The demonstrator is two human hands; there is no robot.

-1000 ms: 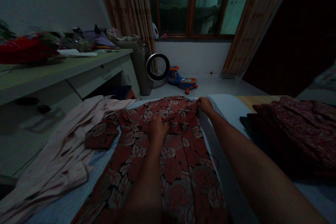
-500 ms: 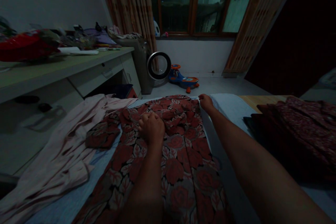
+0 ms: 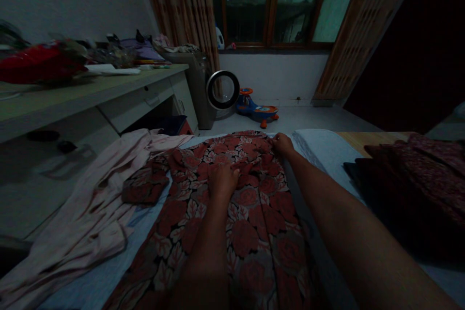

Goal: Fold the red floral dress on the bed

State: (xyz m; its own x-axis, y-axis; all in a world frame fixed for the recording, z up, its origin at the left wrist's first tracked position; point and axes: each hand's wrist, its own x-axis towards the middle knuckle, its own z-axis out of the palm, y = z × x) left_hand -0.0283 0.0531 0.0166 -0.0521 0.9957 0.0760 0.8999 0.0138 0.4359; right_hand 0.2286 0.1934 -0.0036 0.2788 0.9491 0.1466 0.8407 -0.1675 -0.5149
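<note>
A long red garment with a rose and leaf print point(image 3: 250, 237) lies spread out in front of me, one sleeve point(image 3: 145, 188) folded out at the left. My left hand point(image 3: 223, 180) is on its upper middle, fingers curled down into bunched cloth and mostly hidden, thumb showing at the right. At the garment's far right edge, my right hand point(image 3: 282, 145) pinches the fabric between thumb and fingers. Under the garment is a light blue cover point(image 3: 319, 147).
Crumpled pale pink cloth point(image 3: 98, 193) lies at the left. Folded dark red clothes point(image 3: 414, 179) are stacked at the right. Beyond stand a cluttered counter point(image 3: 152, 75), a washing machine with its round door point(image 3: 223, 90) swung out, and a blue and orange ride-on toy point(image 3: 257, 108).
My left hand has shifted right over the garment, and its thumb now shows. My right hand has moved slightly left onto the garment's edge. The view has shifted a little.
</note>
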